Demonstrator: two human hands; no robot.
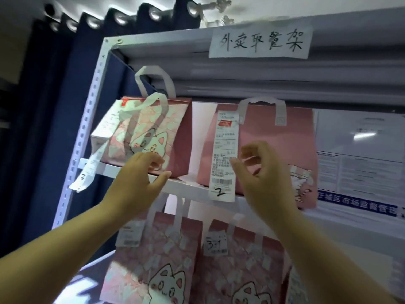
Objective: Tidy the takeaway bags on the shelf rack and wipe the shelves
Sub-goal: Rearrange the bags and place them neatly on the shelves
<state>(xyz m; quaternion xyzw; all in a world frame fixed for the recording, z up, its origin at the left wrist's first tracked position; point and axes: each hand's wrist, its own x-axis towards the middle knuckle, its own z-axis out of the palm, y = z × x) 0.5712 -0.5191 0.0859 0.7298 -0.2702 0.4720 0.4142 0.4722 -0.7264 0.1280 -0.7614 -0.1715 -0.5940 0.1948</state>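
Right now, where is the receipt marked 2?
In the head view, the receipt hangs on the front of the plain pink bag on the upper shelf, just left of the right hand.

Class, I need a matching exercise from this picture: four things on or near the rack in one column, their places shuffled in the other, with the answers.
Things: 1 handwritten sign; 2 receipt marked 2; 3 tag marked 3-1; 4 curtain.
Places: A on a lower-shelf bag; B left of the rack; C on the top rail; D on the upper-right bag.
Pairs: 1-C; 2-D; 3-A; 4-B.
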